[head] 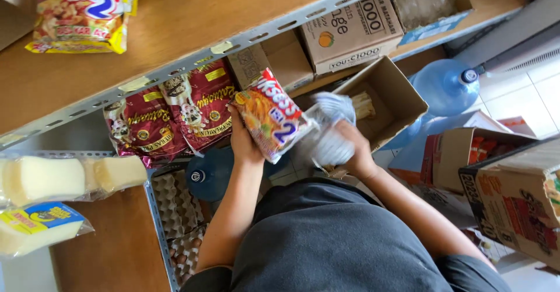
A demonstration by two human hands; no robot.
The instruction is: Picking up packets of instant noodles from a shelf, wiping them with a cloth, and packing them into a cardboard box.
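Note:
My left hand (244, 137) holds a red and orange noodle packet (270, 114) in front of my chest, just below the wooden shelf. My right hand (349, 146) grips a crumpled clear plastic wrapper (331, 126) that hangs beside the packet. Both hands are close together above an open cardboard box (396, 97) standing on a lower shelf. Two dark red snack bags (172, 117) lie on the lower shelf to the left of my left hand.
A wooden shelf with a perforated metal edge (256, 35) carries a yellow noodle pack (84, 12). Wrapped sponges (64, 178) lie at left. Egg trays (178, 207), blue water jugs (446, 85) and more cardboard boxes (513, 210) stand below and right.

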